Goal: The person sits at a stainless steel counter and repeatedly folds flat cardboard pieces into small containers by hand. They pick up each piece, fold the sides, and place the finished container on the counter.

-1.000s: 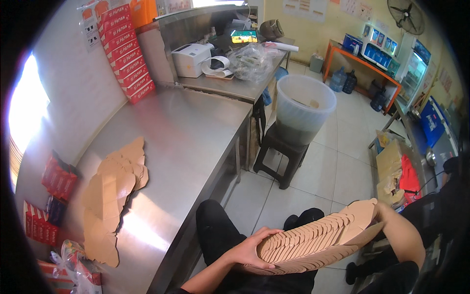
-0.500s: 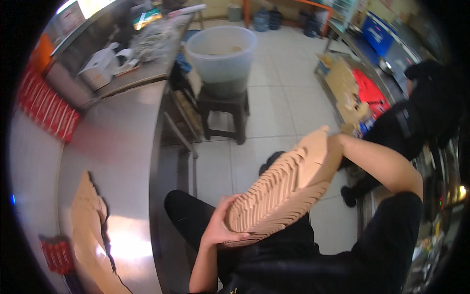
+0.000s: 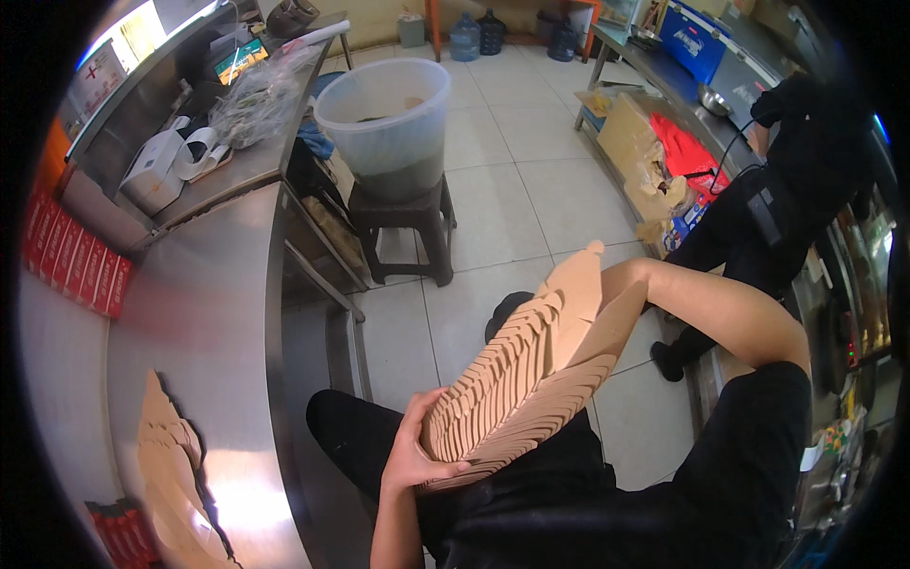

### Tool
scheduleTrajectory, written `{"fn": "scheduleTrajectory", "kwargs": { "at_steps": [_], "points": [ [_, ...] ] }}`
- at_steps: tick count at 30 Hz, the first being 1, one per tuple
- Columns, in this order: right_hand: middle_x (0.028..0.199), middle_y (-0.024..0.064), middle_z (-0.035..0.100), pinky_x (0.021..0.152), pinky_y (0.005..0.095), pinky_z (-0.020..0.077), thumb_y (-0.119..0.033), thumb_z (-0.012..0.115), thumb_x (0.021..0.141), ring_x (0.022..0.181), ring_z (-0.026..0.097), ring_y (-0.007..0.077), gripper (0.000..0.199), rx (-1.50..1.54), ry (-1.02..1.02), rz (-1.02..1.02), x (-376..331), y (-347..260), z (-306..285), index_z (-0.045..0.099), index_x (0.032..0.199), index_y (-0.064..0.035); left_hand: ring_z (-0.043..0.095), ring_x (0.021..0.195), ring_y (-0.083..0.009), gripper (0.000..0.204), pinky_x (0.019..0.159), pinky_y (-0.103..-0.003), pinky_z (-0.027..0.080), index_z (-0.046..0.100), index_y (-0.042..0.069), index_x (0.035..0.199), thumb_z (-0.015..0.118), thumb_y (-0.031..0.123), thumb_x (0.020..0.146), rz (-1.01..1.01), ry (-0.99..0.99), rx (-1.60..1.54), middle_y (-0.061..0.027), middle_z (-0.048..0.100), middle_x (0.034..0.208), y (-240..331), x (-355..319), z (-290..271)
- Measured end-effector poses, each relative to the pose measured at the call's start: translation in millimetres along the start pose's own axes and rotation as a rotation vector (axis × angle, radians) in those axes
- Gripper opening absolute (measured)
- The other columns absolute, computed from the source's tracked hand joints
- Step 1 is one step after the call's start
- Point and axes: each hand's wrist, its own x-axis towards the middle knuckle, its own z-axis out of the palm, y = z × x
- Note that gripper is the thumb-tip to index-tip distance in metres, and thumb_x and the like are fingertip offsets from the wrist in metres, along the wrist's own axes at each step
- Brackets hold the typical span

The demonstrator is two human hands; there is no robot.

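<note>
A thick stack of brown cardboard pieces [image 3: 507, 379] with overlapping, fanned edges slants across my lap, its far end raised toward the right. My left hand [image 3: 422, 446] is closed on the near end, thumb along the lower side and fingers over the upper side. Round the far end, my right hand [image 3: 623, 277] holds the stack from behind; its fingers are hidden by the cardboard. More brown cardboard pieces [image 3: 171, 465] of the same kind lie on the steel counter to my left.
Along my left runs the steel counter [image 3: 204, 322], with red boxes [image 3: 76, 256] by the wall and a white device [image 3: 156, 171] farther back. Ahead, a translucent tub [image 3: 384, 123] stands on a dark stool [image 3: 403, 228]. A person in black [image 3: 787, 190] stands at the right, near a low shelf with cardboard boxes [image 3: 630, 142].
My view has shifted a little, so the counter, tub and person sit farther left in it. Both hands keep their hold on the stack, which looks much the same.
</note>
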Motion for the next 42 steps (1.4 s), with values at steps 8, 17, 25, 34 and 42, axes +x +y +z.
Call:
{"fn": "scheduleTrajectory", "kwargs": {
  "at_steps": [8,17,25,34,42],
  "points": [
    [0.127,0.0159,0.073,0.094,0.0365,0.0544,-0.027,0.078,0.091,0.111,0.070,0.0260,0.050,-0.159,0.015,0.096,-14,-11,-25,0.066,0.134,-0.0034,0.055,0.125,-0.0253,0.109,0.113,-0.037,0.038,0.053,-0.001,0.146,0.099,0.027,0.051,-0.010,-0.005,0.010,-0.0107,0.054,0.127,6,0,2],
    [0.128,0.0168,0.073,0.094,0.0378,0.0540,-0.040,0.073,0.093,0.112,0.070,0.0298,0.056,-0.168,-0.021,0.141,-17,-40,-19,0.067,0.133,-0.0019,0.053,0.129,-0.0261,0.111,0.116,-0.037,0.035,0.052,0.001,0.148,0.100,0.027,0.052,-0.030,0.018,-0.081,-0.0110,0.053,0.130,2,-4,2],
    [0.136,0.0225,0.067,0.104,0.0400,0.0501,-0.038,0.066,0.097,0.126,0.063,0.0329,0.057,0.034,-0.002,0.118,-14,-48,15,0.062,0.137,0.0021,0.053,0.129,-0.0259,0.111,0.117,-0.038,0.035,0.051,0.000,0.148,0.100,0.026,0.052,-0.012,0.025,-0.074,-0.0121,0.054,0.133,4,-8,-3],
    [0.154,0.0221,0.052,0.120,0.0395,0.0391,-0.025,0.062,0.101,0.142,0.050,0.0322,0.059,0.121,-0.071,-0.003,13,-21,53,0.048,0.152,0.0004,0.054,0.128,-0.0253,0.111,0.115,-0.037,0.036,0.051,0.000,0.148,0.100,0.025,0.052,0.013,-0.006,-0.042,-0.0109,0.054,0.132,0,-5,-1],
    [0.146,0.0157,0.061,0.114,0.0349,0.0445,-0.028,0.074,0.096,0.134,0.057,0.0241,0.056,0.011,-0.120,0.149,22,-10,48,0.058,0.144,-0.0043,0.053,0.128,-0.0271,0.108,0.114,-0.038,0.038,0.051,0.002,0.148,0.100,0.028,0.055,0.054,-0.033,0.066,-0.0131,0.053,0.133,2,-8,0]
  ]
}}
